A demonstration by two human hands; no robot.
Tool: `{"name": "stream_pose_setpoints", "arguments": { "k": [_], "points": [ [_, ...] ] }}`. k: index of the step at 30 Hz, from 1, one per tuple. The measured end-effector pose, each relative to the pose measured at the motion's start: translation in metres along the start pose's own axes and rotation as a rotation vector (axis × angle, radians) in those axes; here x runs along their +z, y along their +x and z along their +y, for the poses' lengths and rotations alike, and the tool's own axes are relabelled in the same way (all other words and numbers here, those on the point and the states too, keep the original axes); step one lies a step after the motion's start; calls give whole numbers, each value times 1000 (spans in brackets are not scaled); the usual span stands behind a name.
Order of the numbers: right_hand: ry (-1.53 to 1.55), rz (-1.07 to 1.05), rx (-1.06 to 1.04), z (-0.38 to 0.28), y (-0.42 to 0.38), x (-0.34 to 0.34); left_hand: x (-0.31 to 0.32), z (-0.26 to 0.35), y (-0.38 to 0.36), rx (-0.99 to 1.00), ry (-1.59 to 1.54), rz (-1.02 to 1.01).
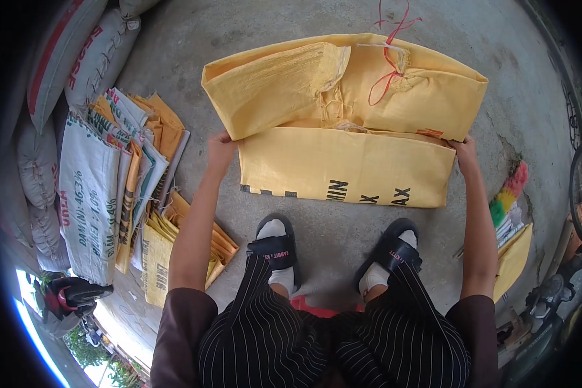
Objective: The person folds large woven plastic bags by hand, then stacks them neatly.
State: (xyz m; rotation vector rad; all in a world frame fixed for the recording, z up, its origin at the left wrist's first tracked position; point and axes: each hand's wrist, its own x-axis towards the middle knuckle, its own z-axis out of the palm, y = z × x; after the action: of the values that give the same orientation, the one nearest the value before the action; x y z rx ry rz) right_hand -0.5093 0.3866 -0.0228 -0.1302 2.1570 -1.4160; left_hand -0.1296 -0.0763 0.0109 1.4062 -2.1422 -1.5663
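Note:
A yellow woven sack (343,155) lies on the concrete in front of my feet, partly folded over across its width. Black printed letters show along its near part, and a red string (388,61) is tied round a gathered bit of its far part. My left hand (221,147) grips the sack's left edge at the fold, fingers closed on the cloth. At the right edge of the same fold, my right hand (464,153) also pinches the sack. The fingertips of both hands are partly hidden by the fabric.
To the left stand folded white and orange sacks (90,200), with folded yellow sacks (168,258) nearer me. Full sacks (103,58) are piled behind them. On the right lie a colourful duster (509,191) and another yellow sack (514,262). My sandalled feet (273,249) rest on the floor.

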Motion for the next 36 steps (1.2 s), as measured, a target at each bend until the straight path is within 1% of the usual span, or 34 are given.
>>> {"name": "stream_pose_setpoints", "arguments": {
  "k": [2,4,6,7,8,9,10,11,12,13,14,15,18,19,21,22,23,24,25,26,27,28,29,30,31,32,33,34,35,36],
  "points": [
    [236,-108,94,12,-2,-8,-1,-17,-3,-1,-34,5],
    [268,-132,116,4,-10,-9,-4,-25,-2,2,-67,16],
    [305,-155,138,-9,-12,-10,-9,-30,1,-17,-161,-146],
    [-39,-219,-15,-18,-10,-11,-11,-25,3,-16,-160,-145],
    [-384,-277,-168,-29,-9,-14,-13,-18,8,135,122,-111],
    [-386,-275,-167,-53,-11,-11,-14,-8,14,284,403,-75],
    [-318,-264,-97,-85,-16,-2,-14,16,15,285,400,-77],
    [-249,-251,-27,-102,-16,3,-13,50,16,138,347,-94],
    [-250,-246,-26,-103,-6,4,-9,70,21,-8,294,-113],
    [-243,-251,107,-105,7,6,-7,73,33,-5,293,-117],
    [-233,-254,239,-105,17,7,-7,78,46,-100,196,-145],
    [-233,-250,239,-105,22,10,-5,81,58,-195,101,-172],
    [-171,-210,261,-102,27,16,8,81,77,-237,55,-172],
    [-116,-247,230,-97,28,13,10,78,77,-236,57,-173],
    [-60,-281,203,-84,27,7,12,70,70,-178,-248,-56],
    [41,-274,165,-74,20,2,11,63,62,-181,-247,-59],
    [141,-266,127,-65,13,-3,7,55,51,-95,-369,-84],
    [141,-264,130,-56,5,-8,4,49,39,-8,-490,-110],
    [227,-274,97,-45,-2,-14,3,50,24,-8,-489,-112],
    [314,-285,64,-36,-7,-19,2,51,9,-24,-681,-56],
    [316,-285,65,-19,-5,-35,0,53,-2,-39,-872,3],
    [403,-367,219,4,1,-57,-11,38,-2,-39,-869,4],
    [488,-450,375,16,2,-68,-30,10,3,-10,-925,-333],
    [490,-451,376,12,-5,-64,-40,-9,6,20,-964,-672],
    [414,-440,264,1,-16,-56,-37,-15,1,-30,-857,-516],
    [337,-426,152,-13,-28,-47,-35,-9,-4,-31,-856,-515],
    [254,-360,98,-24,-37,-39,-32,3,-11,-20,-389,-424],
    [254,-359,98,-31,-40,-30,-26,11,-15,-8,76,-322],
    [185,-225,140,-38,-42,-22,-16,13,-17,18,20,-281],
    [115,-91,181,-41,-42,-19,-14,9,-15,19,19,-283]
  ]
}}
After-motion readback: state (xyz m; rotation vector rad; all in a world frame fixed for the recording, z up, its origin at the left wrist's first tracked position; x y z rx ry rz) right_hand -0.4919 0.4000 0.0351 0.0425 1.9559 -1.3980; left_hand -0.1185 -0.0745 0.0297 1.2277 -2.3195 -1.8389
